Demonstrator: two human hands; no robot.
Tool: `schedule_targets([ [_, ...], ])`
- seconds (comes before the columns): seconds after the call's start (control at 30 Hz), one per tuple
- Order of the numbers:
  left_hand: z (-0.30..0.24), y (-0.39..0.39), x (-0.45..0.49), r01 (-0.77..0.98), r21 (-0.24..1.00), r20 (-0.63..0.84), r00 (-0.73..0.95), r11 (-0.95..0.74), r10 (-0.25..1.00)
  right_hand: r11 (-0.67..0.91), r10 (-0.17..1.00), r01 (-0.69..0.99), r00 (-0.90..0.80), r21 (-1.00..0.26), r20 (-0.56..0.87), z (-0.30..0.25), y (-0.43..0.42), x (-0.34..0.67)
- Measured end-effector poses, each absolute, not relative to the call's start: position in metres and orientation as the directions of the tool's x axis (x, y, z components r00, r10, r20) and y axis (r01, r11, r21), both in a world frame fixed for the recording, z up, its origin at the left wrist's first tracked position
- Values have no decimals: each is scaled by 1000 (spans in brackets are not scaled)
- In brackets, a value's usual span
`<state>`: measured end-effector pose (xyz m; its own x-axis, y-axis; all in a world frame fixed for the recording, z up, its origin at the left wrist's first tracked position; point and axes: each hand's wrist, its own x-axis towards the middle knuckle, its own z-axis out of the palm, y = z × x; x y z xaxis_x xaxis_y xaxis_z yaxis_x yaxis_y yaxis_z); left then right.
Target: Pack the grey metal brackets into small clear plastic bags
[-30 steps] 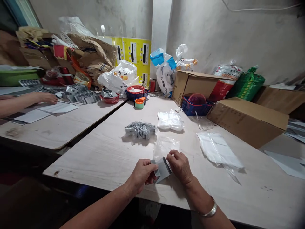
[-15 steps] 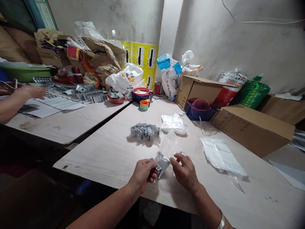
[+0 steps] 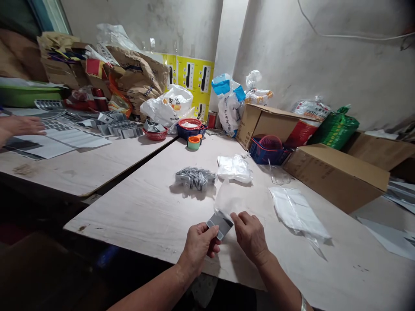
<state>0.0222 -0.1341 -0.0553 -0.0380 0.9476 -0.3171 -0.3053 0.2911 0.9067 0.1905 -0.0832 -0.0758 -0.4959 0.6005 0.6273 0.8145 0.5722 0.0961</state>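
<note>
My left hand (image 3: 200, 244) is closed around a small grey folded card piece (image 3: 220, 225) just above the near edge of the pale wooden table (image 3: 145, 211). The card's far end sits inside the mouth of a clear plastic bag (image 3: 228, 199). With pinched fingers my right hand (image 3: 250, 235) holds the bag's open edge beside the card. A heap of the same grey pieces in plastic (image 3: 194, 178) lies further back, with a white wad of bags (image 3: 234, 168) to its right.
A flat stack of clear bags (image 3: 298, 211) lies to the right, cardboard boxes (image 3: 337, 175) and a blue basket (image 3: 269, 151) behind it. Small baskets (image 3: 189, 126) and a tape roll (image 3: 193, 142) stand at the back. Another person's hand (image 3: 19, 125) rests on the left table.
The grey piece has gone from being folded between both hands to sliding into the clear bag. The other person's hand has drawn back to the left.
</note>
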Motion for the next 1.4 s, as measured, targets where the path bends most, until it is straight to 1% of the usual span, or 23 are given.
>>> schedule_targets([
  [0.1,-55,-136,26,-301,913,-302,-38,277,953,562,610,811,-540,164,580,-71,-91,187],
  [0.2,-56,-139,29,-291,917,-294,-31,273,955,495,655,846,-514,200,553,-67,-97,186],
  [0.3,-56,-142,32,-280,922,-289,-31,270,957,434,697,878,-470,203,541,-64,-99,185],
  [0.5,-57,-147,38,-239,930,-291,-16,279,957,403,727,895,-441,193,526,-56,-94,181],
  [0.57,-57,-147,37,-246,929,-288,-15,276,958,426,726,883,-465,200,506,-54,-94,180],
  [0.73,-58,-143,32,-280,923,-285,-36,264,958,553,676,809,-576,200,460,-53,-102,180],
  [0.9,-60,-142,30,-314,912,-293,-48,263,955,610,647,771,-619,185,446,-59,-110,175],
  [0.97,-61,-142,30,-332,908,-289,-53,256,956,635,644,760,-618,136,451,-63,-114,173],
  [1.03,-62,-143,31,-352,901,-292,-58,254,955,650,666,759,-594,40,450,-67,-118,172],
  [1.13,-61,-142,33,-386,888,-293,-53,251,955,663,726,722,-556,-197,405,-71,-122,173],
  [1.23,-59,-140,36,-391,882,-306,-47,264,951,651,759,621,-555,-438,342,-68,-122,174],
  [1.3,-59,-138,39,-379,891,-292,-61,249,954,620,774,560,-551,-550,312,-64,-119,174],
  [1.4,-58,-135,44,-364,919,-199,-94,152,976,536,802,471,-543,-700,248,-60,-111,174],
])
